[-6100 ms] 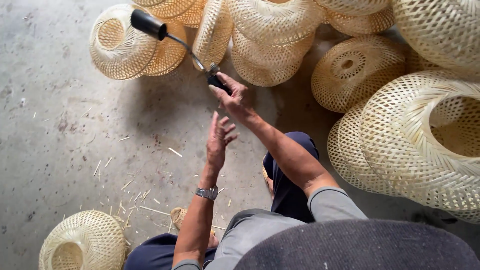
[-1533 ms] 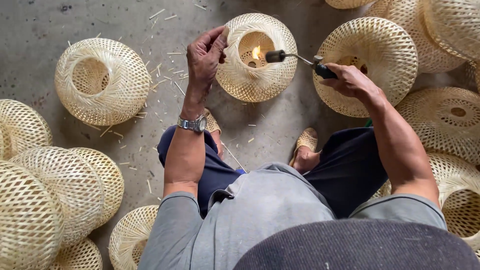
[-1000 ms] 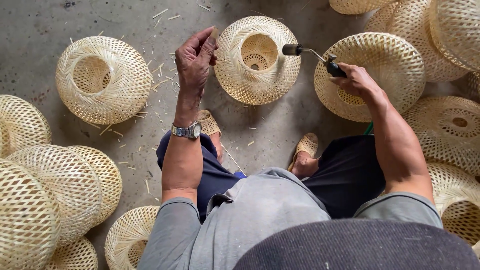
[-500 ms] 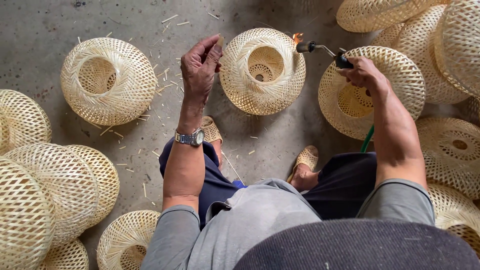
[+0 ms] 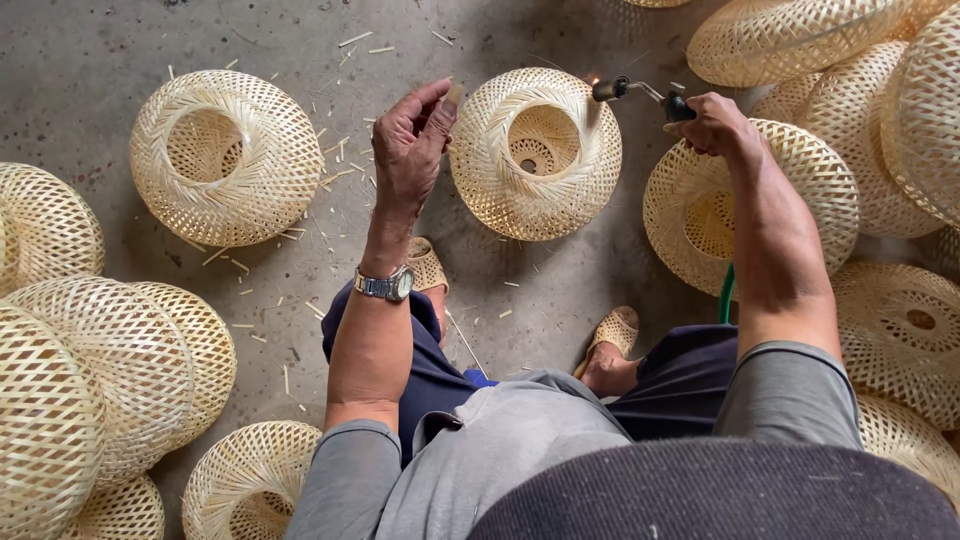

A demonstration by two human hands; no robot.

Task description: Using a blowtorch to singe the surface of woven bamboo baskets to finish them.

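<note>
A woven bamboo lampshade point(image 5: 535, 150) stands tilted on the concrete floor in front of me, its open mouth facing up. My left hand point(image 5: 410, 150), with a wristwatch below it, pinches the shade's left rim with thumb and fingers. My right hand point(image 5: 705, 120) grips the handle of a gas torch point(image 5: 635, 92). The torch's nozzle points left at the shade's upper right rim, and a small flame shows at its tip. A green hose point(image 5: 727, 295) runs down behind my right forearm.
Several more woven shades lie around: one point(image 5: 228, 155) to the left, a stack point(image 5: 90, 370) at lower left, one point(image 5: 750, 205) under my right arm, others point(image 5: 850, 60) at upper right. Bamboo slivers litter the floor point(image 5: 300, 40). My sandalled feet point(image 5: 612, 335) rest below the shade.
The shade has been turned in my left hand. The torch has moved from inside the shade's mouth out to its upper right rim. My view has shifted slightly.
</note>
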